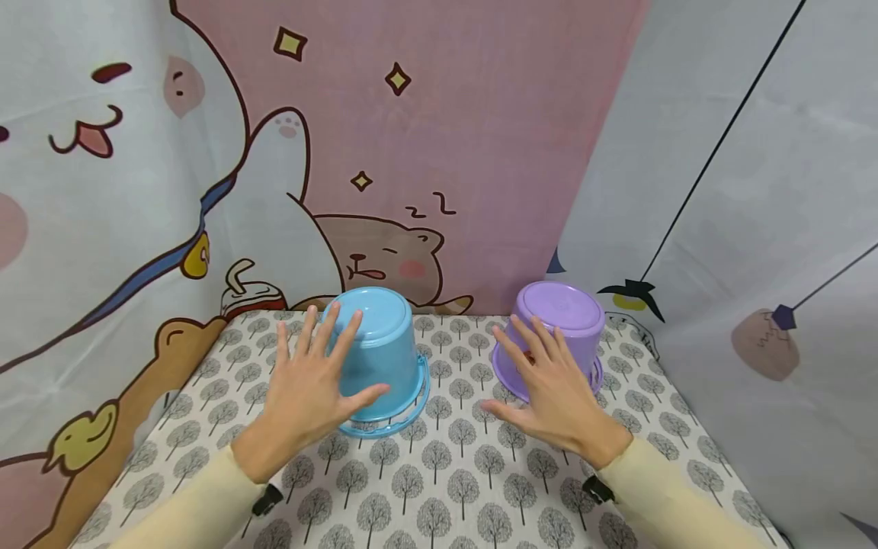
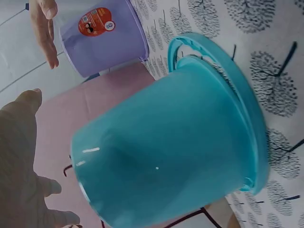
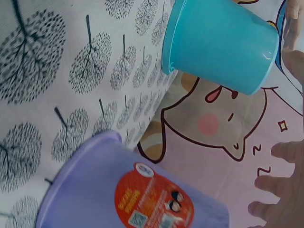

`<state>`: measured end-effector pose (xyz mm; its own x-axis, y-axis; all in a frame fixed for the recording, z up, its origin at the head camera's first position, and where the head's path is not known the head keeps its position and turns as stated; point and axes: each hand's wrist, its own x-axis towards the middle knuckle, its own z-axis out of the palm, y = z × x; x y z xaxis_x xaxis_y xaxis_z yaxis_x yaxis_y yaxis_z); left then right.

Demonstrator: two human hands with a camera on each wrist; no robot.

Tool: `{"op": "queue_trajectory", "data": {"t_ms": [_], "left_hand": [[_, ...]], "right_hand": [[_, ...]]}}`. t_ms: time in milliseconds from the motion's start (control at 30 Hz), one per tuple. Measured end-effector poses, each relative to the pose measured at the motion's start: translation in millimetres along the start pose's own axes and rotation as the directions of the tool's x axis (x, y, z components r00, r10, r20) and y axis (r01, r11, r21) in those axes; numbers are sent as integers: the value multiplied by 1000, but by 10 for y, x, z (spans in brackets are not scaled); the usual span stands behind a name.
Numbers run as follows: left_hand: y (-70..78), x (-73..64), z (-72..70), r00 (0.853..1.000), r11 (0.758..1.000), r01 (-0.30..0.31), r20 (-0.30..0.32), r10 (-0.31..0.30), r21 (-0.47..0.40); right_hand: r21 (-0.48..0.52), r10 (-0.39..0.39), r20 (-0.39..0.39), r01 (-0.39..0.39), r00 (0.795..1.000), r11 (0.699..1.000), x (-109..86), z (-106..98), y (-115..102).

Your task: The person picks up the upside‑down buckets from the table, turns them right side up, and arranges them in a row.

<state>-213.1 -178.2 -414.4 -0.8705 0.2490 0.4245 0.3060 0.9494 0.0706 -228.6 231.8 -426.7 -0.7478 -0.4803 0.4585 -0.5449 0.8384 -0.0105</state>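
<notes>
Two plastic buckets stand upside down on the table. The blue bucket [image 1: 377, 366] is on the left, its handle lying on the cloth round the rim. To the right is the purple bucket [image 1: 562, 316], with a red label [image 3: 154, 202] that shows in both wrist views. My left hand [image 1: 310, 389] hovers in front of the blue bucket with fingers spread, holding nothing. In front of the purple bucket is my right hand [image 1: 555, 389], its fingers also spread and nothing in them. The left wrist view shows a gap between the left hand and the blue bucket.
A white cloth [image 1: 435, 488] printed with grey trees covers the table. Cartoon-printed fabric [image 1: 480, 152] hangs behind it and along both sides. Each wrist wears a black strap fitting [image 1: 267, 499] below a cream sleeve [image 1: 199, 503].
</notes>
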Motion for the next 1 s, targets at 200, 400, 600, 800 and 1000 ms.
{"op": "queue_trajectory", "data": {"t_ms": [200,400,600,800,1000], "left_hand": [[-133,-34,64,999,998,40,12,-40,-46],[-309,-107,171,997,995,69,28,-67,-73],[-478,-175,280,993,988,97,75,-88,-117],[-601,-253,338,989,987,98,126,-82,-129],[-695,-315,436,985,988,86,158,-65,-125]], "right_hand": [[58,-46,35,44,998,997,95,134,-27],[124,-87,78,77,993,989,172,283,-29],[215,-119,111,93,987,972,250,447,-41],[277,-122,183,67,976,958,333,620,-57],[303,-118,246,40,962,952,415,790,-102]]}}
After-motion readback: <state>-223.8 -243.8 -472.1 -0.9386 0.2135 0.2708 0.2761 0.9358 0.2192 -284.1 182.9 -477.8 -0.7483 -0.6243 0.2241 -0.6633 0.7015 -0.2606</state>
